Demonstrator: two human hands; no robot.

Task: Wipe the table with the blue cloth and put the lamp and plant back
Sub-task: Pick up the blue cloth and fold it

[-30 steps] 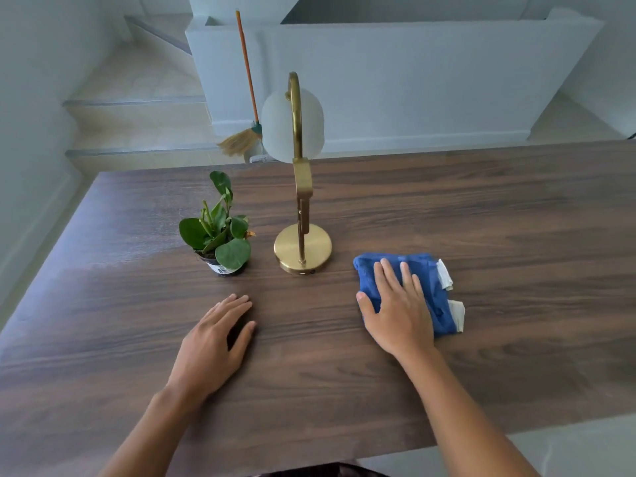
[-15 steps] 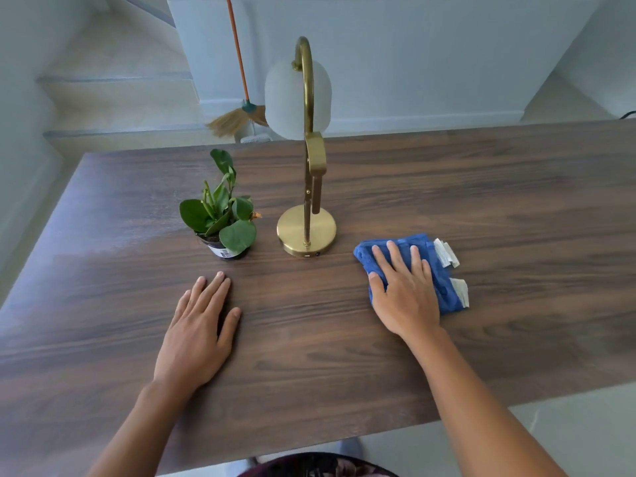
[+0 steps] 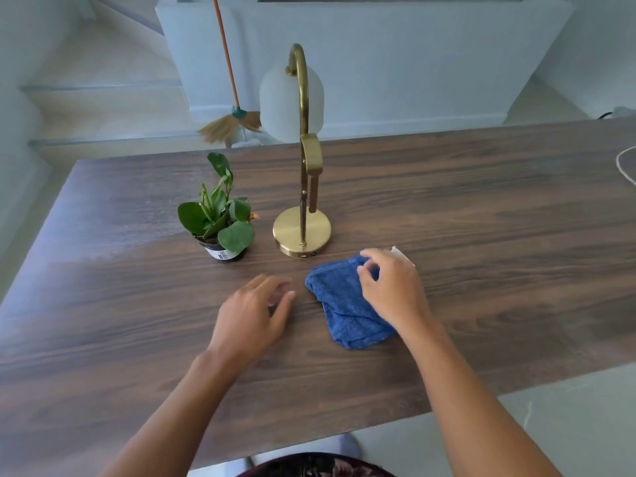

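Observation:
A folded blue cloth [image 3: 347, 308] lies on the dark wooden table [image 3: 481, 235], in front of the lamp. My right hand [image 3: 392, 290] rests on the cloth's far right part, fingers curled and pinching its upper edge. My left hand [image 3: 253, 311] hovers just left of the cloth, fingers loosely bent, holding nothing. The brass lamp [image 3: 303, 232] with a white shade stands upright behind the cloth. A small potted plant [image 3: 220, 218] with round green leaves stands to the lamp's left.
A broom [image 3: 229, 122] with an orange handle leans against a white low wall beyond the table. Steps rise at the back left. A white cord [image 3: 624, 166] lies at the table's right edge. The table's near edge runs just below my forearms.
My right hand went from flat on the cloth to curled and pinching it; the cloth has shifted left and bunched. My left hand lifted off the table and moved right toward the cloth.

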